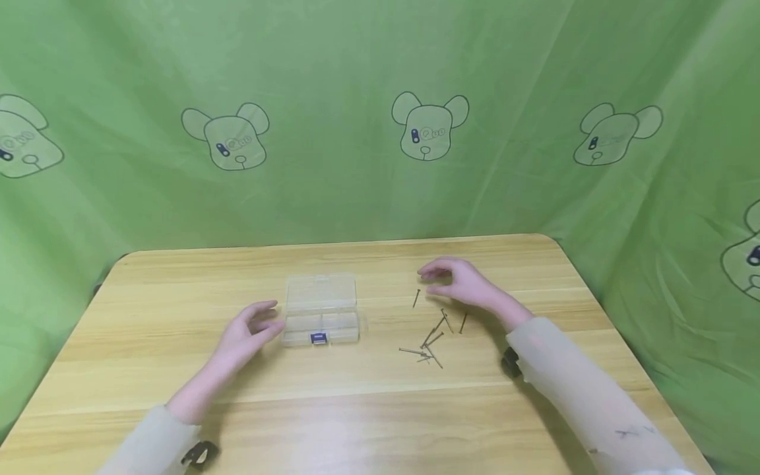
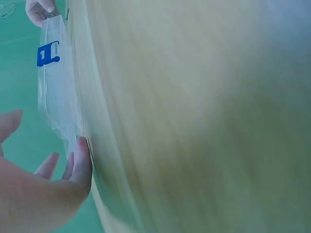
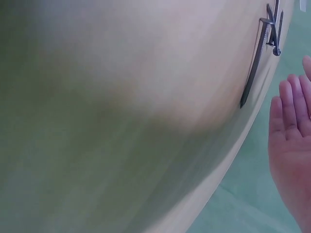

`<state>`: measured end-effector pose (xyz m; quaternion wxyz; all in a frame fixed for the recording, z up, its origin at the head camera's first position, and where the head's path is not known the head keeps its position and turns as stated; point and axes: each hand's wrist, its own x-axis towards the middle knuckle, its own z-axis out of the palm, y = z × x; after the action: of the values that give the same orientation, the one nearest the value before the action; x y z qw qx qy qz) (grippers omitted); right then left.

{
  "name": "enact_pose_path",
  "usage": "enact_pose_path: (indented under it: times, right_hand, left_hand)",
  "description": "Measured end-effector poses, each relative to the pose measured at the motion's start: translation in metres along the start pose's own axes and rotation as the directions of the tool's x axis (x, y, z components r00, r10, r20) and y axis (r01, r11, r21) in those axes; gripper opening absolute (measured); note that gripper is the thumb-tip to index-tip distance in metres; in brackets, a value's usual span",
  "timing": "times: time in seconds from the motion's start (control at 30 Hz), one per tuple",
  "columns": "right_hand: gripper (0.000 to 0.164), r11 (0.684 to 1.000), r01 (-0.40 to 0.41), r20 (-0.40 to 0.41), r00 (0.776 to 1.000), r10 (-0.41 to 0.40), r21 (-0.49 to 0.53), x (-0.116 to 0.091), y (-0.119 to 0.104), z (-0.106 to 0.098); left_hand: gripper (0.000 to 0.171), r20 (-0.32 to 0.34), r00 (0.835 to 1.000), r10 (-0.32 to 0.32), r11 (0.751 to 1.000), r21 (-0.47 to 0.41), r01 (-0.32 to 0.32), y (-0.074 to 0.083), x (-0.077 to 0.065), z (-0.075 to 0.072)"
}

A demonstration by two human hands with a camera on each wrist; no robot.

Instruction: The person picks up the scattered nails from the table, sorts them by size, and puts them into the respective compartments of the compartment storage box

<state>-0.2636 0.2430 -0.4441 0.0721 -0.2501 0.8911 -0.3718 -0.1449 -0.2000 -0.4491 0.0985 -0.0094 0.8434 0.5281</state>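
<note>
My left hand (image 1: 243, 340) hovers at the left side of a clear plastic box (image 1: 320, 336), thumb and fingers spread apart. The box lies with its lid (image 1: 320, 292) swung back, and a blue latch (image 1: 318, 338) marks its front. In the left wrist view the fingertips (image 2: 83, 148) come close to the near end of the box; whether they touch it, I cannot tell. My right hand (image 1: 466, 285) is above the far side of several scattered nails (image 1: 436, 333). A single nail (image 1: 416, 298) lies just below its thumb. In the right wrist view its fingers (image 3: 287, 109) are extended, with no object visible in them.
Both hands are over a light wooden table (image 1: 332, 409) with rounded far corners. Behind it and at the sides hangs a green curtain (image 1: 332, 198) printed with bear-like heads. The nails lie to the right of the box, some crossing each other.
</note>
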Motion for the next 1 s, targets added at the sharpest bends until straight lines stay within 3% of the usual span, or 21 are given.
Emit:
enact_pose_path:
  times: [0.43,0.8,1.0]
  right_hand:
    - [0.040,1.000,-0.011,0.102,0.995,0.008,0.026,0.013,-0.003,0.009]
    - [0.035,1.000,0.002,0.122,0.993,-0.001,-0.013,0.018,-0.001,0.013]
    - [0.028,0.999,0.008,0.128,0.992,-0.002,-0.047,0.019,-0.002,0.016]
  left_hand:
    - [0.061,0.000,0.999,-0.039,0.998,-0.054,0.039,-0.002,0.002,0.004]
    - [0.059,-0.020,1.000,-0.021,0.997,-0.080,0.020,-0.007,0.004,0.006]
    - [0.056,-0.026,0.999,-0.042,0.990,-0.138,0.038,-0.009,0.003,0.008]
